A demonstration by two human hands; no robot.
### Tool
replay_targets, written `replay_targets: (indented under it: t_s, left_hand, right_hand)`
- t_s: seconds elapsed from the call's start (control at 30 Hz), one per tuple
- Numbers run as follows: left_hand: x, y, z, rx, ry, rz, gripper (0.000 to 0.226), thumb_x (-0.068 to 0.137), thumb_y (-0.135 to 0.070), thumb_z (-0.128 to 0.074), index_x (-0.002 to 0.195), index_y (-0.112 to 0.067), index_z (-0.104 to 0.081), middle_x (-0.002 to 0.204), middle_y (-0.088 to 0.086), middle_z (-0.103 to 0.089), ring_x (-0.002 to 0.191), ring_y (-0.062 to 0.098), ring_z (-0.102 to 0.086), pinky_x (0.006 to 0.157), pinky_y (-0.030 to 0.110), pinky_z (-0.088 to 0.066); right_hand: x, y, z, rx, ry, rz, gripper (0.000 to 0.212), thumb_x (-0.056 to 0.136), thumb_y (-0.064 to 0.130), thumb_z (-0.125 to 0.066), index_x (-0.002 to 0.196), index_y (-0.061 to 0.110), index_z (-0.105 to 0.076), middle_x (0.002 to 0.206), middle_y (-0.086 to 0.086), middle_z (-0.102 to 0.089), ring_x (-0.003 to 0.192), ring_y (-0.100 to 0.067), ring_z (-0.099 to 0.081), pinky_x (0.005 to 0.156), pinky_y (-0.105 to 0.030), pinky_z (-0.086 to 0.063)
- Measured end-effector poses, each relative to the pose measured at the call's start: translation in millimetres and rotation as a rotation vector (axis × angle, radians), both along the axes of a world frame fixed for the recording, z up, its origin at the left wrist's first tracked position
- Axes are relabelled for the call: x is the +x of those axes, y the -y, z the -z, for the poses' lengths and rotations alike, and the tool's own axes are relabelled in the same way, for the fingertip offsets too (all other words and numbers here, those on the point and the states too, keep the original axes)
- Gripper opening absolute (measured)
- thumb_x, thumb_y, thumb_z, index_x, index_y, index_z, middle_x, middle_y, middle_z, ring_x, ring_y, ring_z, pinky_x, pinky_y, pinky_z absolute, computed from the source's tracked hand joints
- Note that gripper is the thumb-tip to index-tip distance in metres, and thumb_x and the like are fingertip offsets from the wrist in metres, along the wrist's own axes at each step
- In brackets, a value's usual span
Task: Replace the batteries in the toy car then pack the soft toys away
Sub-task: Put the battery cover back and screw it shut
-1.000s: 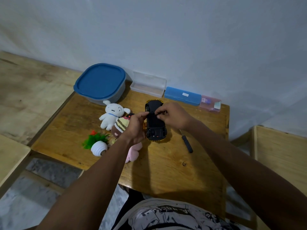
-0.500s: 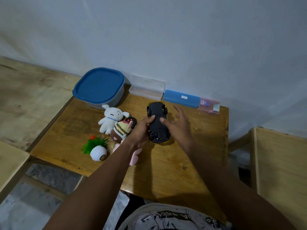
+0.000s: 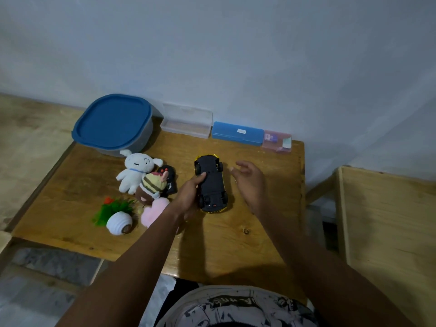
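A yellow toy car (image 3: 211,184) lies upside down on the wooden table (image 3: 247,241), its black underside facing up. My left hand (image 3: 190,197) grips the car's left side, thumb on the underside. My right hand (image 3: 250,182) hovers just right of the car, fingers apart, holding nothing. To the left lies a cluster of soft toys: a white plush dog (image 3: 135,169), a striped brown plush (image 3: 151,187), a pink plush (image 3: 152,212) and a white shell toy with green fringe (image 3: 118,219). The screwdriver is hidden.
A grey tub with a blue lid (image 3: 113,123) stands at the table's back left. Along the wall sit a clear plastic case (image 3: 186,123), a blue case (image 3: 237,133) and a small pink box (image 3: 277,141). A black remote (image 3: 171,179) lies behind the plushes. A wooden box (image 3: 387,232) stands right.
My right hand has let go of the car's underside and pulled away to the right, opening. My left hand stays on the car. The screwdriver seen earlier is now out of sight.
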State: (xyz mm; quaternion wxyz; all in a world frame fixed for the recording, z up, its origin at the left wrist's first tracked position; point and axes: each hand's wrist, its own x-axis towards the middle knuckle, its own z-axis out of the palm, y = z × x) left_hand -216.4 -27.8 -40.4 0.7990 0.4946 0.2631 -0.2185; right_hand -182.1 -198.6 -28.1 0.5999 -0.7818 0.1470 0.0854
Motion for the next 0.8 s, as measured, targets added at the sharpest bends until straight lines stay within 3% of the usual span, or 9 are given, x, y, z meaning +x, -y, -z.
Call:
replay_targets:
  t_s: [0.07, 0.2, 0.33, 0.43, 0.6, 0.8]
  left_hand:
    - [-2.6, 1.1, 11.9, 0.042, -0.043, -0.021, 0.044, 0.101, -0.035, -0.051, 0.137, -0.011, -0.055, 0.127, 0.016, -0.067, 0.113, 0.037, -0.066, 0.097, 0.053, -0.053]
    - [-8.5, 4.9, 27.0, 0.098, -0.117, -0.064, 0.045, 0.099, -0.036, -0.053, 0.135, -0.009, -0.057, 0.122, 0.016, -0.07, 0.111, 0.038, -0.067, 0.102, 0.058, -0.048]
    - [-13.9, 9.8, 26.3, 0.07, -0.149, -0.053, 0.042, 0.101, -0.033, -0.051, 0.132, -0.006, -0.058, 0.121, 0.019, -0.069, 0.101, 0.035, -0.066, 0.1, 0.054, -0.049]
    - [-19.3, 10.9, 25.1, 0.088, -0.15, 0.011, 0.048, 0.099, -0.037, -0.053, 0.136, -0.006, -0.057, 0.125, 0.019, -0.068, 0.107, 0.037, -0.066, 0.102, 0.057, -0.048]
    - [-27.2, 10.1, 23.6, 0.048, -0.132, 0.026, 0.047, 0.102, -0.036, -0.048, 0.14, -0.009, -0.053, 0.13, 0.018, -0.065, 0.109, 0.035, -0.065, 0.098, 0.052, -0.051]
    - [-29.5, 10.6, 18.3, 0.036, -0.133, 0.032, 0.046, 0.103, -0.035, -0.047, 0.14, -0.008, -0.053, 0.126, 0.016, -0.067, 0.106, 0.033, -0.066, 0.094, 0.047, -0.054]
  right_hand:
    - [4.6, 15.3, 6.1, -0.098, 0.023, -0.007, 0.022, 0.091, 0.022, -0.069, 0.113, 0.019, -0.069, 0.108, -0.003, -0.069, 0.092, -0.012, -0.064, 0.074, -0.023, -0.05]
    - [4.0, 35.7, 18.5, -0.312, 0.053, -0.093, 0.015, 0.087, 0.009, -0.069, 0.097, 0.017, -0.077, 0.102, -0.002, -0.074, 0.094, -0.016, -0.069, 0.082, -0.03, -0.055]
    - [-10.2, 46.6, 26.4, -0.543, 0.197, -0.317, 0.011, 0.081, 0.018, -0.078, 0.092, 0.017, -0.08, 0.09, -0.003, -0.071, 0.082, -0.015, -0.064, 0.07, -0.027, -0.051]
    - [-19.4, 48.6, 32.8, -0.735, 0.322, -0.468, 0.014, 0.076, 0.026, -0.083, 0.089, 0.023, -0.081, 0.085, -0.002, -0.062, 0.083, -0.018, -0.057, 0.068, -0.026, -0.042]
    - [-26.0, 44.4, 40.6, -0.783, 0.407, -0.474, 0.014, 0.074, 0.027, -0.084, 0.086, 0.023, -0.08, 0.082, 0.003, -0.045, 0.085, -0.02, -0.05, 0.066, -0.033, -0.045]
    - [-26.1, 41.4, 45.6, -0.829, 0.447, -0.462, 0.01, 0.072, 0.024, -0.085, 0.08, 0.021, -0.08, 0.081, 0.003, -0.044, 0.082, -0.021, -0.049, 0.062, -0.031, -0.042]
